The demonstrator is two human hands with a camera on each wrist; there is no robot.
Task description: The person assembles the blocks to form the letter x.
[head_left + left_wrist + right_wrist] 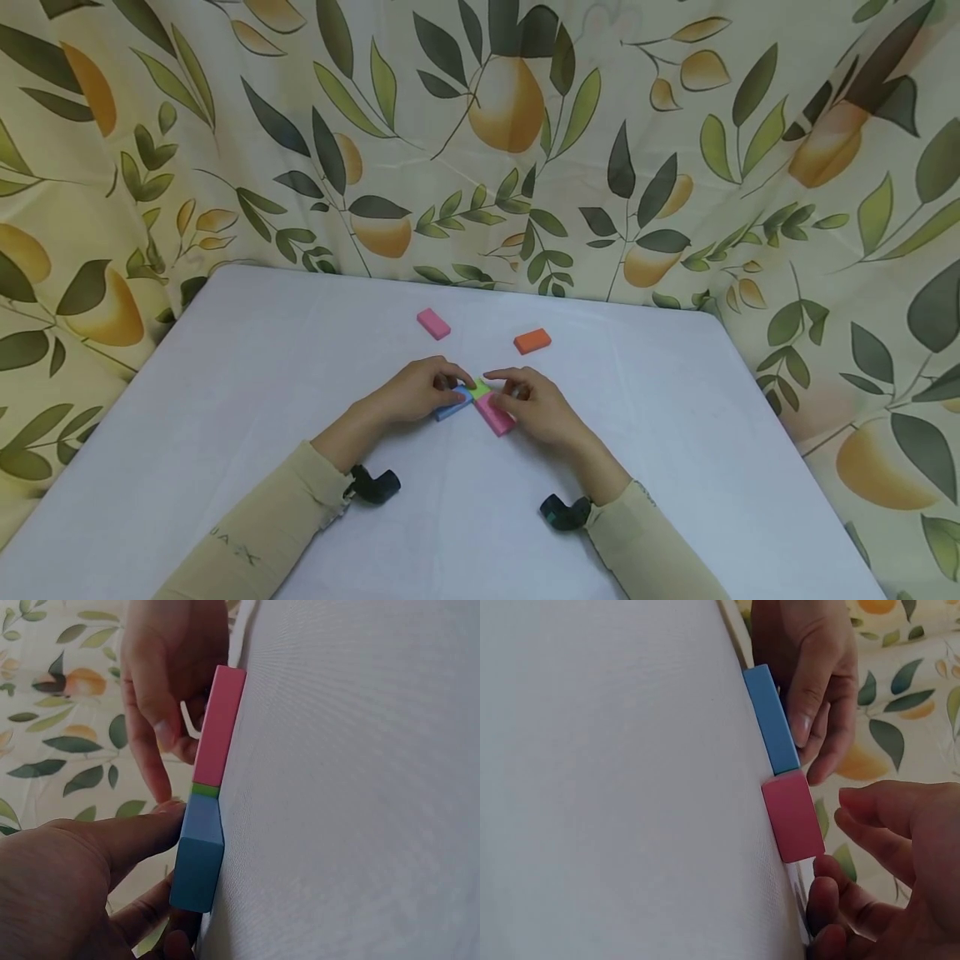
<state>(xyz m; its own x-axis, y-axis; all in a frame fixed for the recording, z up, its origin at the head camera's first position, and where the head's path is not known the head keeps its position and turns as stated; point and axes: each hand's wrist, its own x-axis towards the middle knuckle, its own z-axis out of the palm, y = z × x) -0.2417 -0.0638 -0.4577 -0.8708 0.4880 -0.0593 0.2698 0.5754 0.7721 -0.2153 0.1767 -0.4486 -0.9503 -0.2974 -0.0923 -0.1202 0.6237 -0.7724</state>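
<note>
Three blocks meet in an angled shape on the white table, between the two hands. My left hand [416,390] pinches the blue block [199,874], its thumb along the block's top. A small part of a green block [479,388] shows at the corner where the blue block and a pink block [495,415] meet. My right hand [542,408] is beside that pink block, with thumb and index finger spread. In the right wrist view, a gap shows between the right thumb and the pink block [795,817]. The left fingertips reach the green block's edge.
Farther back on the table [225,375] lie another pink block [433,323] and an orange block [532,341]. A fruit-patterned cloth [465,167] hangs behind the table's far edge. Black wrist cameras [375,486] sit below both hands.
</note>
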